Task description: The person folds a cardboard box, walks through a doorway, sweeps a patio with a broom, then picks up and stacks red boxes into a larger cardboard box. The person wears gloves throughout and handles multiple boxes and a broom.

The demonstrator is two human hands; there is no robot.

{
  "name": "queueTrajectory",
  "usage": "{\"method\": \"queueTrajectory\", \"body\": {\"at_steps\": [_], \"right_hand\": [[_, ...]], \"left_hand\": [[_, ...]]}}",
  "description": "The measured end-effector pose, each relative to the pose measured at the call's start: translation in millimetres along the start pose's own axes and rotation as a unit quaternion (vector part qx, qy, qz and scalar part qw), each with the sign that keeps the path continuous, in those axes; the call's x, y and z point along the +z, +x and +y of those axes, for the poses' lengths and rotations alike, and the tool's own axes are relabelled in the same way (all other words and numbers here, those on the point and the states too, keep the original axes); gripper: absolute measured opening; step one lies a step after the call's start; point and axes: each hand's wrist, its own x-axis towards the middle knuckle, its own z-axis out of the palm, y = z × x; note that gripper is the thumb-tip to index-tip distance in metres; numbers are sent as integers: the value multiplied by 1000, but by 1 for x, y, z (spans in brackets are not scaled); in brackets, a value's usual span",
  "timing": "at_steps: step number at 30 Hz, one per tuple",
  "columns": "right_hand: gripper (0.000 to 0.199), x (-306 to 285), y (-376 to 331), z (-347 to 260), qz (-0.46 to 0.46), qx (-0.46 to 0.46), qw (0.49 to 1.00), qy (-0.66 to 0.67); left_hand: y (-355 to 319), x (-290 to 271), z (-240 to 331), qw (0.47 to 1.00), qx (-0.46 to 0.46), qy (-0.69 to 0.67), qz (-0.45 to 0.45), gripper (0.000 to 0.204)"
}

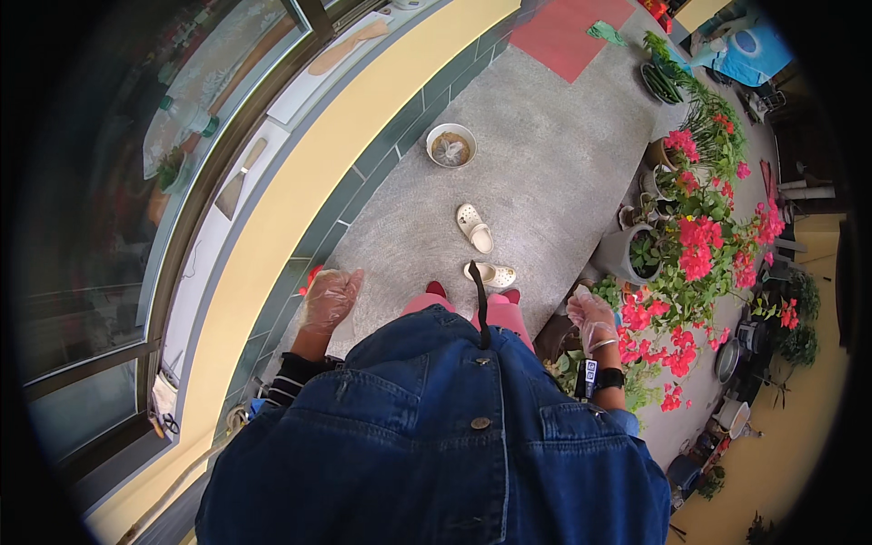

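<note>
My left hand (331, 302), in a clear plastic glove, hangs by the wall with its fingers curled. A small red object (314, 273) shows at its outer edge; its kind is hidden. On the other side, my right hand (594, 320) wears a similar glove beside the flowering plants, its fingers bent together. What lies inside them, if anything, is hidden. Two cream clogs, one farther (474, 229) and one nearer (491, 275), lie on the grey floor before my feet. Beyond them stands a white bowl (431, 148) containing brownish stuff and a crumpled clear plastic bag (450, 149).
Potted pink-flowered plants (699, 245) and a grey pot (627, 255) line the right. Along the left runs a yellow-and-green wall (363, 127), its sill bearing a scraper-like tool (238, 179). A red mat (570, 38) with a green cloth (606, 34) lies far ahead.
</note>
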Motion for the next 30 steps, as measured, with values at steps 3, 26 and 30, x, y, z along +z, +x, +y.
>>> {"method": "queueTrajectory", "body": {"at_steps": [3,26,30], "right_hand": [[27,21,21,-18,-22,-9,998,-55],[28,115,165,-92,-137,74,955,-254],[28,127,211,-119,-160,96,947,-262]], "left_hand": [[-13,-3,-9,994,-84,73,-21,48],[-41,6,-6,942,-326,79,13,53],[-4,22,15,928,-365,80,-13,54]]}}
